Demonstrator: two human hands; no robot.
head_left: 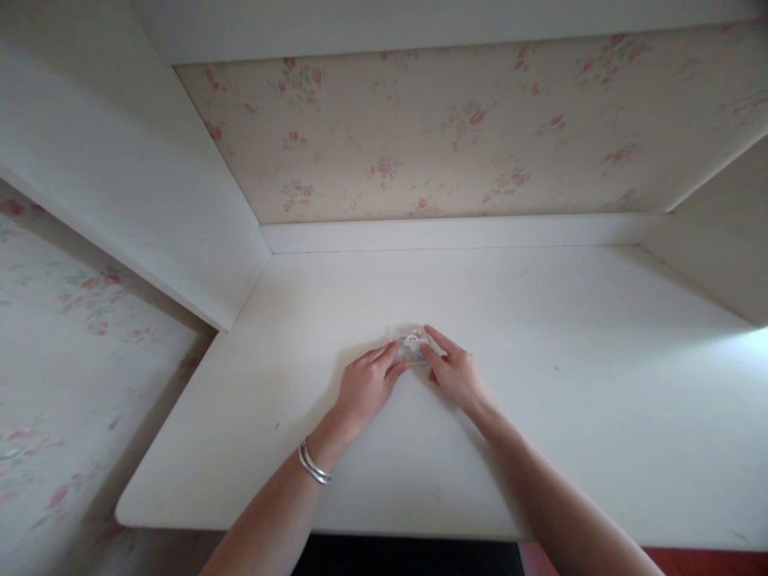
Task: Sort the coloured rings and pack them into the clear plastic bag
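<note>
A small clear plastic packet (411, 345) lies flat on the white desk top (540, 336), near its middle. My left hand (365, 384) rests on the desk at the packet's left edge, fingers pinched on it. My right hand (454, 371) meets it from the right, index finger stretched along the packet's far side and thumb on its near edge. What the packet holds is too small to make out. A silver bangle (314, 464) sits on my left wrist.
The desk is boxed in by a white side panel (120, 184) on the left, a low white ledge (456, 234) at the back and floral wallpaper (456, 128) above it. Bright light falls on the desk's right edge (744, 344).
</note>
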